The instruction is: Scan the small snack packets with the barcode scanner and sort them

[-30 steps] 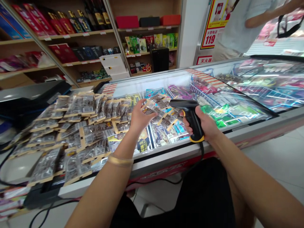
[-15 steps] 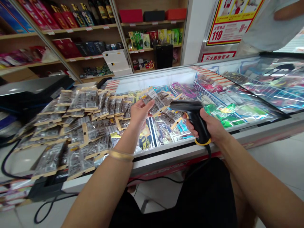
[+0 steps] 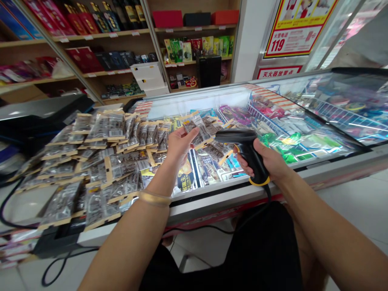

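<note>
My right hand is wrapped round the handle of a black and yellow barcode scanner, its head pointing left. Between the thumb and fingers of my left hand is a clear plastic packet with brown contents and a tan edge. The scanner's head is close to the packet, a small gap apart. To the left, many similar packets lie in an overlapping heap on the glass top of a chest freezer. A few more lie just beyond and beneath my left hand.
Under the freezer's glass are wire baskets and colourful packs, one of them green. The scanner's cable hangs down across my lap. A dark machine stands at the left. Shelves with boxes and bottles line the back.
A person at the upper right has moved mostly out of view. My hands, the packet and the scanner have barely moved.
</note>
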A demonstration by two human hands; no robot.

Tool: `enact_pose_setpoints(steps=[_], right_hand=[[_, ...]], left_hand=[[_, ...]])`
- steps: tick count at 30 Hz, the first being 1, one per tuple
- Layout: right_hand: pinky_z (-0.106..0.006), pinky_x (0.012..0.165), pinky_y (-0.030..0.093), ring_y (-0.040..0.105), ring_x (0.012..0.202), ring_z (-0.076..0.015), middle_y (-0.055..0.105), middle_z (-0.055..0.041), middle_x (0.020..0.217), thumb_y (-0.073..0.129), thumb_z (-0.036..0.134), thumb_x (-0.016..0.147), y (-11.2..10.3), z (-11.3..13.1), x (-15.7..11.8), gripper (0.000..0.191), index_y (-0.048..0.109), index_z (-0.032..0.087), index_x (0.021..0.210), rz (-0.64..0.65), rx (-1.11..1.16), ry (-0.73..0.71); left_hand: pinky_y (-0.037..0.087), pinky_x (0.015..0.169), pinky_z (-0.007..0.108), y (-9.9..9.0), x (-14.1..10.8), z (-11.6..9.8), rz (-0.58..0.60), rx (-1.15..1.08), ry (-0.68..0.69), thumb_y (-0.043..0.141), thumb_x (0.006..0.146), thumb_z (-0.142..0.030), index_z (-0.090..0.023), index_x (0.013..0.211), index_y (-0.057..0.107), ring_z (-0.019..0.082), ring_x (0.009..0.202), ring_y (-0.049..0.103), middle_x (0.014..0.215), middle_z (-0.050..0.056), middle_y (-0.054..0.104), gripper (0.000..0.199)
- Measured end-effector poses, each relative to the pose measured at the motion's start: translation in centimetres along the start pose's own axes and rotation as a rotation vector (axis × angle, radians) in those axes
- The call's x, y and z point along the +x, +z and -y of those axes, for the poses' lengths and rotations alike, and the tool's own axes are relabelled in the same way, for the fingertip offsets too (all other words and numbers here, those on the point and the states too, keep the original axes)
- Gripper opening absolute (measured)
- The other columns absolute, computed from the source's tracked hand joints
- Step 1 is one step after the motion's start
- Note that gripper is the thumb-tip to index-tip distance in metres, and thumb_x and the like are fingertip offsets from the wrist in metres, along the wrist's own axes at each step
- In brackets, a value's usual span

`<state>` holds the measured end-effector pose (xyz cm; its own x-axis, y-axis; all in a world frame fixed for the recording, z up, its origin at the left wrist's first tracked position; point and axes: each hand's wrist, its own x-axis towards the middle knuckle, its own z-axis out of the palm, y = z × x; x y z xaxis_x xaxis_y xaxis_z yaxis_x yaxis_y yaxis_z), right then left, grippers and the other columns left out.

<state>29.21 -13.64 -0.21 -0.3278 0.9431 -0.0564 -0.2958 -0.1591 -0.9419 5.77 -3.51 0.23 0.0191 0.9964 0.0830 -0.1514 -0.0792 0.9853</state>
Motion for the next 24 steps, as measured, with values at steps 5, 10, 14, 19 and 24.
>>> enact_pose_setpoints(steps=[5, 10, 14, 19, 24], right_hand=[[-0.022, 0.036, 0.039, 0.046, 0.046, -0.0107, 0.059, -0.0014, 0.068, 0.072, 0.079, 0.071, 0.0, 0.0, 0.1, 0.068, 0.064, 0.018, 0.100, 0.003, 0.001, 0.011], [-0.024, 0.037, 0.038, 0.045, 0.045, -0.0115, 0.057, -0.0006, 0.064, 0.073, 0.079, 0.070, -0.1, -0.2, -0.1, 0.067, 0.064, 0.019, 0.097, -0.037, 0.018, 0.005], [-0.026, 0.036, 0.037, 0.044, 0.043, -0.0126, 0.056, 0.0000, 0.062, 0.073, 0.077, 0.071, -0.1, -0.4, -0.2, 0.062, 0.066, 0.020, 0.096, -0.072, 0.027, -0.016], [-0.029, 0.037, 0.035, 0.044, 0.043, -0.0138, 0.056, -0.0009, 0.063, 0.072, 0.078, 0.071, 1.9, -0.4, 0.9, 0.064, 0.069, 0.020, 0.099, -0.012, 0.040, -0.034], [-0.027, 0.038, 0.037, 0.045, 0.043, -0.0120, 0.056, 0.0001, 0.063, 0.076, 0.078, 0.068, 5.8, -1.0, 2.9, 0.066, 0.070, 0.020, 0.099, 0.067, 0.085, 0.016]], left_hand=[[0.039, 0.047, 0.021, -0.1, 0.0, 0.0, 0.005, -0.004, -0.012, 0.091, 0.058, -0.043, -0.017, 0.086, 0.075, 0.009, 0.054, 0.054, 0.072, 0.001, 0.071, 0.042], [0.040, 0.048, 0.021, 0.3, -0.1, 0.2, 0.001, 0.000, -0.015, 0.090, 0.059, -0.043, -0.016, 0.082, 0.072, 0.009, 0.054, 0.054, 0.069, 0.000, 0.068, 0.040], [0.044, 0.051, 0.022, 0.7, -0.8, -0.6, -0.063, 0.049, -0.008, 0.088, 0.063, -0.034, -0.018, 0.098, 0.067, 0.010, 0.057, 0.056, 0.069, -0.002, 0.064, 0.044], [0.053, 0.055, 0.024, -1.7, -2.9, -3.8, -0.138, 0.144, 0.110, 0.078, 0.072, -0.019, -0.024, 0.125, 0.054, 0.013, 0.067, 0.064, 0.087, 0.001, 0.068, 0.059], [0.057, 0.056, 0.026, -8.6, -5.7, -6.9, -0.358, 0.324, 0.221, 0.077, 0.073, -0.020, -0.027, 0.129, 0.051, 0.015, 0.070, 0.068, 0.093, 0.003, 0.069, 0.062]])
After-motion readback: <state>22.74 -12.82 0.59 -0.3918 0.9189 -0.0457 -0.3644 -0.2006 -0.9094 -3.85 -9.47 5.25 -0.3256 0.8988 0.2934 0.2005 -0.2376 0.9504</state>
